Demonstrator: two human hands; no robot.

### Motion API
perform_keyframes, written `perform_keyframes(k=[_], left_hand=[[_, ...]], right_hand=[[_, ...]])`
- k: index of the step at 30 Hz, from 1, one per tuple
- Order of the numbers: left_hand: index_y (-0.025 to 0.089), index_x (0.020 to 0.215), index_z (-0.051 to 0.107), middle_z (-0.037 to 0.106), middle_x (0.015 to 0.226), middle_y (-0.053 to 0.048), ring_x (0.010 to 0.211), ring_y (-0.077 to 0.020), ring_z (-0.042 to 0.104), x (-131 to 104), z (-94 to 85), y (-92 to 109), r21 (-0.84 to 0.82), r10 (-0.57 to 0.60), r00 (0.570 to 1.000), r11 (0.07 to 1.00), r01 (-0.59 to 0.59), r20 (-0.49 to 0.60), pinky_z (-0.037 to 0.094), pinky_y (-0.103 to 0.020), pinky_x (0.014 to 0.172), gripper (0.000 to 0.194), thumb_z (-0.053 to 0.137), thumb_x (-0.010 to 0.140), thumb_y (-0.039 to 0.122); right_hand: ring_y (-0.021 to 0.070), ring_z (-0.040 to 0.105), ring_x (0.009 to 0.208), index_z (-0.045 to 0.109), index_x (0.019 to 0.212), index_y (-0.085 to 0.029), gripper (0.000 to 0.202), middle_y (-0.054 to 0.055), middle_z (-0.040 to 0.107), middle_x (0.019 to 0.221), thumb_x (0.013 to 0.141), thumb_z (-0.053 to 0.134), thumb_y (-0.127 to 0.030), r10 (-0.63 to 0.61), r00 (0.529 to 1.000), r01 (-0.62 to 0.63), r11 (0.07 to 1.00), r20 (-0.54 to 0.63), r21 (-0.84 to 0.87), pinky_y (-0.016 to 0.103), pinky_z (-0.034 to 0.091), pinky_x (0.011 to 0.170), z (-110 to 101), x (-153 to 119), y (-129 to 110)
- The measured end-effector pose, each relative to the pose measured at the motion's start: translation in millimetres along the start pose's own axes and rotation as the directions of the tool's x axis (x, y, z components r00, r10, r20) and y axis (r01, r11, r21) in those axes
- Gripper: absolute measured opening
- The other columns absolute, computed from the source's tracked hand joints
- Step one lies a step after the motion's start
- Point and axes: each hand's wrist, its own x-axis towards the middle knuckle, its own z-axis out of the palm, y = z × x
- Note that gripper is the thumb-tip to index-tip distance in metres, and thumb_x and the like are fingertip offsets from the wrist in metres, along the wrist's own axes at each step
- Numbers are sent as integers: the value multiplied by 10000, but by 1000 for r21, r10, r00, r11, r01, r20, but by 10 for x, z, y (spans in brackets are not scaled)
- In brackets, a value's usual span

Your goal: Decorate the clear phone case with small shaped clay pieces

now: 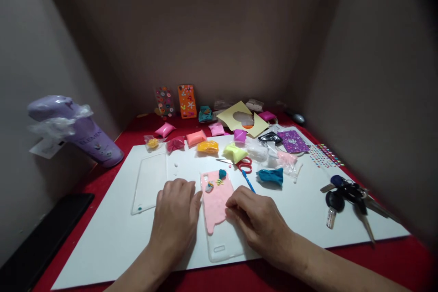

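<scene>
A clear phone case (226, 248) lies on the white board (112, 232), its upper part covered by a pink clay sheet (215, 203). Small decorations sit near the sheet's top: a teal lump (222, 174), a yellow-green piece (219, 182) and a grey-and-orange piece (209, 186). My left hand (178, 214) rests at the case's left edge, its fingers curled together, the thumb beside the sheet. At the right edge my right hand (260, 221) pinches the border of the pink sheet between thumb and fingers.
Left of my left hand lies another clear case (149, 182). Ahead are red scissors (244, 164), a blue tool (248, 181), a teal packet (270, 176) and several clay packets. Keys (349, 194) lie at right, a purple tumbler (92, 139) at left.
</scene>
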Motion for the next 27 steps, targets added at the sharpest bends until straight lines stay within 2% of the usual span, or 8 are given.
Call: perform_keyframes(k=[3, 8, 11, 14, 18, 20, 22, 27], left_hand=[[179, 732, 563, 560, 763, -53, 735, -216, 459, 52, 7, 31, -46, -99, 989, 993, 105, 108, 381, -381, 660, 225, 412, 886, 242], [172, 736, 579, 582, 758, -58, 776, -221, 503, 191, 19, 88, -305, -154, 972, 930, 203, 178, 411, -381, 690, 208, 408, 850, 202], [163, 728, 601, 616, 767, -63, 778, -216, 548, 301, -5, 92, -463, -220, 932, 820, 337, 288, 413, -367, 702, 163, 456, 798, 182], [154, 720, 580, 614, 652, -28, 646, -174, 563, 406, -42, 110, -649, -283, 847, 548, 528, 451, 410, -302, 608, 36, 557, 720, 181], [144, 817, 543, 601, 601, 7, 506, -123, 544, 508, -59, 168, -749, -256, 739, 75, 658, 623, 377, -241, 498, 286, 681, 569, 114], [124, 800, 563, 622, 630, -13, 507, -114, 552, 554, -51, 177, -764, -239, 738, -31, 644, 631, 384, -233, 496, 313, 694, 522, 63], [111, 764, 585, 632, 643, -25, 526, -113, 563, 601, -41, 156, -779, -233, 751, -55, 624, 618, 396, -230, 506, 293, 704, 505, 43], [129, 827, 601, 658, 733, -31, 634, -134, 620, 641, -5, 31, -843, -207, 817, -123, 524, 538, 469, -259, 615, 336, 768, 536, 121]], right_hand=[[142, 523, 667, 564, 823, -175, 94, 42, 568, 790, 844, 478, -143, -24, 1000, 25, 999, 8, -25, 257, 379, 586, 11, -2, 6], [146, 541, 671, 587, 814, -169, 143, 50, 569, 788, 850, 455, -127, -51, 999, 51, 997, 4, -62, 253, 396, 588, 59, -10, 29], [154, 553, 685, 594, 813, -161, 161, 58, 567, 786, 853, 443, -121, -79, 997, 78, 995, -13, -65, 255, 404, 594, 86, -22, 48], [155, 552, 690, 588, 812, -162, 158, 59, 565, 787, 855, 444, -115, -93, 995, 90, 994, -41, -68, 254, 408, 599, 101, -29, 61], [155, 535, 690, 567, 791, -164, 161, 60, 549, 791, 861, 432, -111, -105, 992, 101, 993, -75, -58, 260, 412, 609, 96, -21, 57], [155, 521, 686, 555, 778, -166, 159, 57, 537, 791, 854, 432, -100, -108, 990, 105, 994, -86, -35, 263, 413, 606, 82, -12, 51], [160, 518, 711, 551, 802, -171, 146, 57, 529, 811, 847, 438, -92, -118, 985, 120, 993, -124, 9, 269, 422, 619, 59, -4, 48], [159, 503, 740, 518, 939, -183, 70, 81, 506, 948, 880, 480, -181, -25, 927, 72, 991, -374, 110, 287, 454, 645, -7, 23, 59]])
